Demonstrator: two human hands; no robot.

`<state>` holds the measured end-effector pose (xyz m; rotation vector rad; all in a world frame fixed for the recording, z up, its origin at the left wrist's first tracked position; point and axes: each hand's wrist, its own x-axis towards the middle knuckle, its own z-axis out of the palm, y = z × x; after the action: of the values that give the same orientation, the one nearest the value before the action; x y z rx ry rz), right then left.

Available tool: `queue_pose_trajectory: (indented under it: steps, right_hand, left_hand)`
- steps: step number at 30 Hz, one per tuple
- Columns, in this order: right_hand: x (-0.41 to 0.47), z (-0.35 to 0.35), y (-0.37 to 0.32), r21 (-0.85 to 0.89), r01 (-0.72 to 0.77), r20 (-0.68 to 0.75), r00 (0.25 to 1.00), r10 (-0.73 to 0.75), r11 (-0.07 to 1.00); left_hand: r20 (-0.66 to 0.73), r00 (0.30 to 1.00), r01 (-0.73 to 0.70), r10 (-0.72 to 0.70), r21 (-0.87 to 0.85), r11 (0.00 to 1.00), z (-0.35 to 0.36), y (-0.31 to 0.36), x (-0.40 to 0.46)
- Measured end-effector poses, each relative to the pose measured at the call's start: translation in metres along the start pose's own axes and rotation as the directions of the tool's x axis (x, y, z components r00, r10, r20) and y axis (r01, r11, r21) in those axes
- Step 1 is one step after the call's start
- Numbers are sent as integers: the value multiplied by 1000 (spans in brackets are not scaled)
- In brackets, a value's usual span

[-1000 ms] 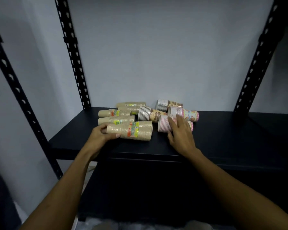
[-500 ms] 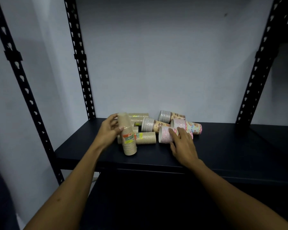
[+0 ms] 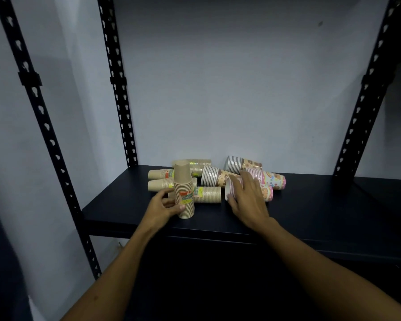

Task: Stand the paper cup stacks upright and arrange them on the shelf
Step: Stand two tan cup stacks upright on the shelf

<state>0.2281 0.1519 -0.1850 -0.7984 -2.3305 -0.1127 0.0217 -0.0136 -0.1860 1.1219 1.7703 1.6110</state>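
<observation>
The kraft cup stack (image 3: 183, 191), tilted half a second ago, now stands upright, mouths down, near the shelf (image 3: 322, 205) front edge, its orange label facing out. The left hand (image 3: 164, 206) grasps its base; the right hand (image 3: 248, 195) clasps a lying pink-striped stack (image 3: 267, 194)

The label on the upright brown cup stack (image 3: 183, 193) seems to read "DISPOSABLE TABLEWARE"; other print is illegible.
</observation>
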Motion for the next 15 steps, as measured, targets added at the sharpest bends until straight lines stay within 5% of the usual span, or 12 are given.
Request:
queue_pose_trajectory:
  steps: [6, 15]
  right_hand:
    - [19, 3, -32, 46, 297, 34, 954, -299, 954]
    - [26, 20, -46, 14, 277, 237, 933, -272, 961]
  left_hand:
    - [7, 999, -51, 50, 77, 996, -5, -11, 3]
    - [-71, 989, -123, 132, 115, 986, -1, -17, 1]
